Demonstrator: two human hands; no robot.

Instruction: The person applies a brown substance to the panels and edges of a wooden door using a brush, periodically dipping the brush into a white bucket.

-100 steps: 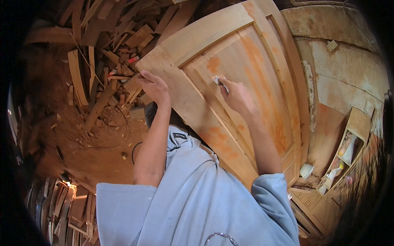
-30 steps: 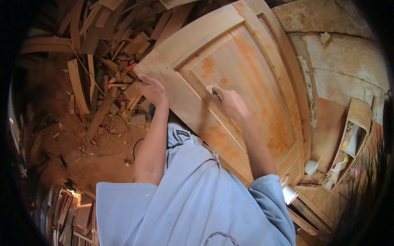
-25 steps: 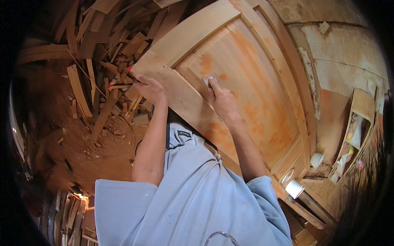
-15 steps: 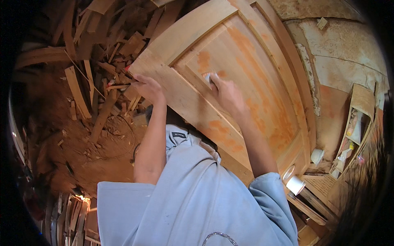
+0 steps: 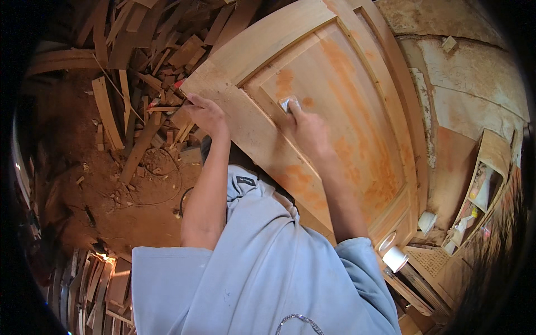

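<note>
A pale wooden panelled door (image 5: 251, 61) lies slanted before me, with orange-brown filler patches smeared over its panel and frame. My right hand (image 5: 308, 125) is closed round a small putty knife (image 5: 290, 104), whose shiny flat blade meets the panel near its inner moulding. The knife's handle is hidden in my fingers. At the door's near left corner, my left hand (image 5: 207, 116) grips the edge; some of its fingers are out of sight.
Wood offcuts (image 5: 178, 58) lie heaped at the far left on reddish dirt. A white cup (image 5: 395, 259) and another white container (image 5: 427, 221) stand beside the door's right end. Further right is a long open box (image 5: 481, 181) holding tubes. Stacked boards (image 5: 100, 287) sit lower left.
My right hand and the putty knife have shifted slightly, and more of the blade shows now. The left hand keeps its place at the door's corner. The whole view has moved a little.
</note>
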